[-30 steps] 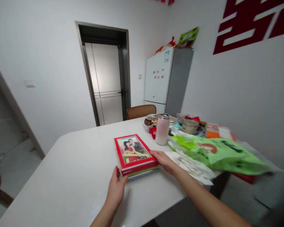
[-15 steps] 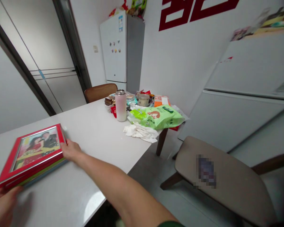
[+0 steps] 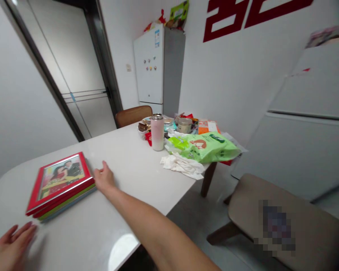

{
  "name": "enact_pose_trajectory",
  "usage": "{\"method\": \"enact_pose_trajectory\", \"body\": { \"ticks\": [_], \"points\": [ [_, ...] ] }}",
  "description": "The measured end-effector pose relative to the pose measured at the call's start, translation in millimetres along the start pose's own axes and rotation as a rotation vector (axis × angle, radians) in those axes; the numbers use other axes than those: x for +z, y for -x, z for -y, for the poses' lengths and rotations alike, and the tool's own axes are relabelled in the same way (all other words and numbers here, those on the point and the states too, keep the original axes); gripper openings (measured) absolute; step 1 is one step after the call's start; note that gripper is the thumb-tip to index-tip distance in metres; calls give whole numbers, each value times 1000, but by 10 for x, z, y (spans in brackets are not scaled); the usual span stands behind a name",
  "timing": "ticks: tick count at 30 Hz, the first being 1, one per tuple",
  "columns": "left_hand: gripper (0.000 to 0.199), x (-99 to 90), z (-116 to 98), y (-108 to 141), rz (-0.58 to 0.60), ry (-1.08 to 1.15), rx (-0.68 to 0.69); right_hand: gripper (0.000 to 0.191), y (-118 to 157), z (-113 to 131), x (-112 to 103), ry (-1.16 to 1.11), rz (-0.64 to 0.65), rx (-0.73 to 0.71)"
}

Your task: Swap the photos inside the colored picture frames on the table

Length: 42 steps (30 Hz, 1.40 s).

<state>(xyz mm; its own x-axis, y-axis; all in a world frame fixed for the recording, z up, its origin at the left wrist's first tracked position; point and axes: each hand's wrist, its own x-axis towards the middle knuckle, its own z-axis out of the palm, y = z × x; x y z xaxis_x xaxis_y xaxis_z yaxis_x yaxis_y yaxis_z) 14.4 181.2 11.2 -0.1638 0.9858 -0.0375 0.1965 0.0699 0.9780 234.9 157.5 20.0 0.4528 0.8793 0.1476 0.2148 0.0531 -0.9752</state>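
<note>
A stack of picture frames lies on the white table (image 3: 135,169). Its top one is a red frame (image 3: 62,180) with a photo of two people; green and blue-grey edges show beneath. My right hand (image 3: 104,178) is beside the stack's right edge, thumb and fingers apart, holding nothing. Near the stack's front left corner is my left hand (image 3: 12,244), its fingers spread, with a small gap between it and the frames.
Toward the table's far end stand a pink bottle (image 3: 157,132), a green wipes package (image 3: 207,146), a crumpled white cloth (image 3: 182,165) and a jar (image 3: 184,125). A chair (image 3: 271,210) stands at the right, another chair (image 3: 134,116) behind the table.
Both hands have let go of the frame stack and drawn slightly away from it. The view has shifted, so the scene sits further right.
</note>
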Motion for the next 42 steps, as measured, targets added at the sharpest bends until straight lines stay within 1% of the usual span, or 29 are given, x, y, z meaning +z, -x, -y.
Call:
{"method": "enact_pose_trajectory", "body": {
  "ticks": [1, 2, 3, 5, 6, 8, 9, 11, 14, 16, 17, 18, 20, 21, 22, 23, 25, 27, 28, 29, 31, 33, 36, 37, 40, 42],
  "points": [
    [32, -33, -76, 108, -1, 98, -31, 57, 77, 54, -20, -13, -8, -28],
    [35, -46, -165, 231, 2, 164, -38, 60, 153, 124, -26, -36, 19, -72],
    [38, -36, -265, 361, 8, 219, 6, 62, 227, 212, -17, -67, 72, -126],
    [50, 41, -487, 610, 62, 316, 112, 69, 374, 433, 25, -145, 211, -238],
    [60, 95, -601, 715, 195, 429, 190, 72, 448, 559, 48, -208, 288, -289],
    [70, 188, -801, 876, 390, 619, 277, 75, 590, 801, 83, -496, 453, -342],
    [73, 215, -874, 935, 447, 677, 292, 76, 654, 900, 95, -594, 513, -338],
    [75, 222, -945, 1021, 493, 754, 312, 76, 763, 1023, 113, -724, 572, -298],
    [74, 156, -891, 1089, 510, 761, 298, 73, 876, 1026, 157, -785, 581, -195],
    [72, 102, -823, 1094, 484, 750, 253, 67, 921, 974, 204, -816, 564, -126],
    [70, 76, -801, 1083, 462, 748, 226, 60, 934, 952, 231, -837, 543, -87],
    [64, 51, -792, 1066, 439, 750, 199, 49, 940, 939, 259, -859, 514, -47],
    [45, 1, -812, 1014, 406, 746, 141, 23, 938, 940, 313, -884, 454, 26],
    [39, -24, -836, 986, 403, 736, 105, 24, 933, 952, 337, -884, 436, 53],
    [43, -48, -864, 959, 409, 722, 61, 34, 928, 967, 360, -877, 431, 74],
    [51, -69, -892, 936, 422, 706, 14, 43, 925, 982, 381, -863, 446, 91],
    [62, -102, -939, 906, 453, 673, -69, 53, 930, 1001, 423, -806, 512, 122],
    [65, -116, -958, 895, 466, 652, -118, 57, 933, 989, 467, -673, 561, 104],
    [65, -117, -954, 893, 465, 646, -134, 58, 926, 969, 490, -535, 552, 44],
    [65, -113, -938, 890, 460, 641, -148, 58, 907, 938, 514, -359, 516, -44],
    [66, -93, -865, 879, 443, 629, -175, 57, 826, 847, 560, -2, 403, -230],
    [65, -55, -733, 856, 420, 609, -214, 52, 696, 728, 593, 236, 308, -354],
    [57, 22, -444, 792, 382, 578, -297, 25, 503, 529, 602, 404, 257, -452],
    [52, 50, -340, 762, 367, 575, -325, 22, 465, 465, 596, 469, 253, -487],
    [28, 127, -77, 656, 296, 604, -376, 18, 444, 307, 570, 640, 284, -574],
    [26, 173, 24, 589, 258, 638, -385, 21, 459, 245, 557, 723, 295, -620]
  ]
}}
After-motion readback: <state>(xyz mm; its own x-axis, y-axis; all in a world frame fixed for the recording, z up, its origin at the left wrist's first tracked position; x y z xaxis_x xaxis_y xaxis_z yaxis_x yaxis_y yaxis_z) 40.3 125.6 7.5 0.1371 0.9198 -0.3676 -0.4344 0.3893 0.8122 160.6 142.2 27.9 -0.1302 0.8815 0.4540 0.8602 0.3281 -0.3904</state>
